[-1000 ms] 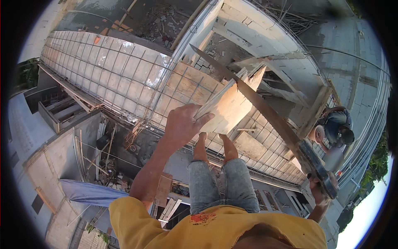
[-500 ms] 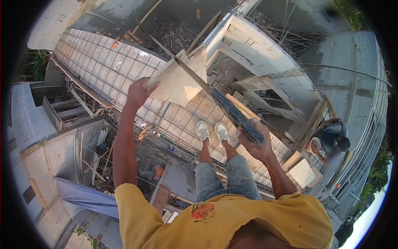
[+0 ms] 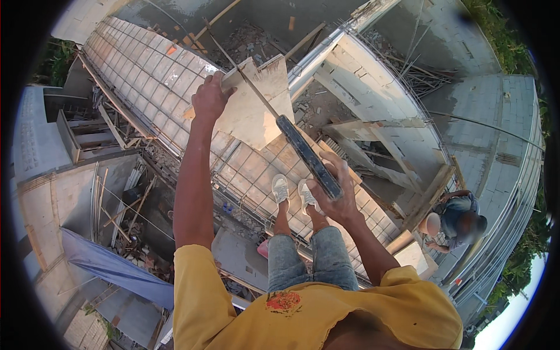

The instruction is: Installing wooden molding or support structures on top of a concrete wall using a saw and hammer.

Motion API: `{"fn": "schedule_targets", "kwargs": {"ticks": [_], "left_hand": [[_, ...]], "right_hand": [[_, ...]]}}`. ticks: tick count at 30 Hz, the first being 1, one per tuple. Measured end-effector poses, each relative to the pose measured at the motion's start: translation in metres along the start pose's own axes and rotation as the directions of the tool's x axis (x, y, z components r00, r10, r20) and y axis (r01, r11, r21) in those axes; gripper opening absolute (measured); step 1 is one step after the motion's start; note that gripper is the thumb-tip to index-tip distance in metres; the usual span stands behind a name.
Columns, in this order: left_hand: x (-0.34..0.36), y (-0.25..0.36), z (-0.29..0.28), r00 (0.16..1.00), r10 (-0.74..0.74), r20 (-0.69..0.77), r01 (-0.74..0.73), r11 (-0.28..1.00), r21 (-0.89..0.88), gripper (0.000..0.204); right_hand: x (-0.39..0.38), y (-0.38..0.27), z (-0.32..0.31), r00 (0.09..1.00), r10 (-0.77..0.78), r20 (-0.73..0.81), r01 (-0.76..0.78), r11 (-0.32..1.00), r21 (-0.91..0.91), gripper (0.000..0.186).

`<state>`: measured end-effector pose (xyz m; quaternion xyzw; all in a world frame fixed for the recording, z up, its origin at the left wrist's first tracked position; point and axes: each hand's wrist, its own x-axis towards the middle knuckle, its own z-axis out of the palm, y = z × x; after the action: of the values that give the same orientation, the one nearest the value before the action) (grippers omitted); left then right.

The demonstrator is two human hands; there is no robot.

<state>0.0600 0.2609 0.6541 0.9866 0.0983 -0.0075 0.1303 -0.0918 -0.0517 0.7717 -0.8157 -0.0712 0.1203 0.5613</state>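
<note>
Your R hand (image 3: 339, 189) is closed round the black grip of the saw (image 3: 304, 150), a bit right of mid pic. The saw is long & thin & sits on a slant: the grip end points to the lower right, the tip points to the upper left, near the top of the pic. You see the blade almost edge-on, so can't tell which way the teeth face. The blade goes across the top part of the flat wood board (image 3: 251, 116), upper mid pic. One board corner points down to the bottom of the pic. Your L hand (image 3: 211, 96), upper left of mid, grips the board's left edge w/ bent fingers. Your white shoes (image 3: 280, 188) are near mid pic, by the steel bar grid (image 3: 134, 64).
</note>
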Motion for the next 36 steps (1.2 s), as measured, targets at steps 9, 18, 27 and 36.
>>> {"fn": "schedule_targets", "kwargs": {"ticks": [9,18,27,36], "left_hand": [[-0.007,-0.014,0.006,0.989,-0.151,0.001,0.151,0.988,-0.021,0.049],[-0.044,-0.008,0.007,0.957,-0.229,-0.178,0.223,0.973,-0.051,0.040],[-0.075,-0.005,0.003,0.945,-0.155,-0.286,0.153,0.988,-0.031,0.035],[-0.130,0.021,-0.016,0.947,-0.104,-0.305,0.130,0.989,0.066,0.033]], "right_hand": [[0.006,0.000,0.018,0.938,-0.346,-0.010,0.346,0.938,-0.018,0.066],[0.006,-0.005,0.003,0.971,-0.064,0.232,0.072,0.997,-0.024,0.066],[-0.009,0.001,-0.025,0.928,-0.258,0.269,0.256,0.966,0.041,0.070],[-0.048,-0.022,-0.066,0.895,-0.119,0.429,0.082,0.991,0.105,0.078]]}}
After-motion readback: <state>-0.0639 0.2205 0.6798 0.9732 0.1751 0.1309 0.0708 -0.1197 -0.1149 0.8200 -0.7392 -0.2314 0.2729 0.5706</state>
